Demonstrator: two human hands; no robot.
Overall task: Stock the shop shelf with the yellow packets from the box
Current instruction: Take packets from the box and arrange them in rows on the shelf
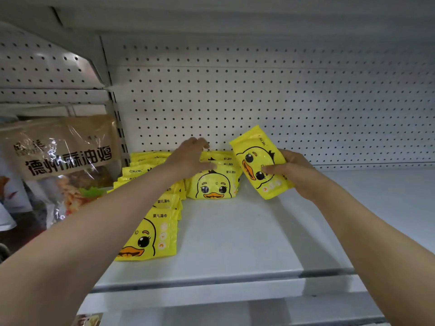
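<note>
A white pegboard back panel [270, 97], pierced by even rows of small dark holes, is seen behind a pale metal shelf [235, 243]. The underside of an upper shelf [235, 17] is shown in shadow above. At left, a slotted upright [117, 128] is flanked by a neighbouring bay, where a brown food bag [63, 147] is displayed. Light is cool and dim.

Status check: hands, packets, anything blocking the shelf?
Right hand grips a yellow duck packet, tilted above the shelf. Left hand rests on the rear stack. Space right of it free.
</note>
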